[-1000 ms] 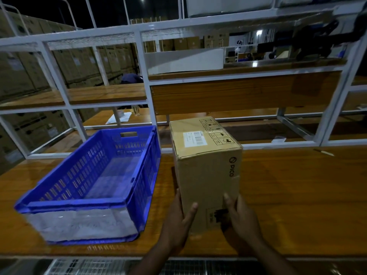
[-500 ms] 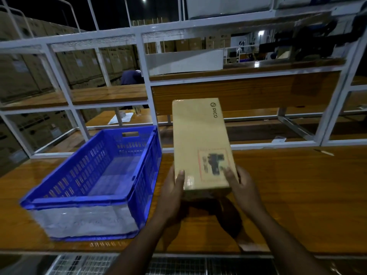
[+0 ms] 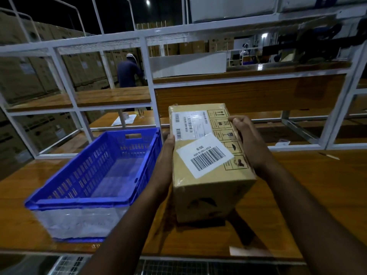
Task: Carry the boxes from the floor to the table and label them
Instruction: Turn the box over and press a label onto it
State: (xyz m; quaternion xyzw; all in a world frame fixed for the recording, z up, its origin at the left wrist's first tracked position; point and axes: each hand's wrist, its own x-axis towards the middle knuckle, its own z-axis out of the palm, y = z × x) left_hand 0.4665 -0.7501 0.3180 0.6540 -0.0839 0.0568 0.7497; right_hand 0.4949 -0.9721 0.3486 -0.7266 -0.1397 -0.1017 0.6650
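Both hands grip a cardboard box [image 3: 208,159] over the wooden desk [image 3: 307,185]; left hand [image 3: 165,155] clasps its left side, right hand [image 3: 248,143] its right; a white barcode label [image 3: 205,155] faces up; a blue crate [image 3: 95,175] sits just left; white shelving [image 3: 147,72] stands behind.

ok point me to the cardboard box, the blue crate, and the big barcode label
cardboard box [image 3: 213,197], head view, near end face
blue crate [image 3: 83,201], head view, near rim
barcode label [image 3: 204,155], head view, centre of the white sticker
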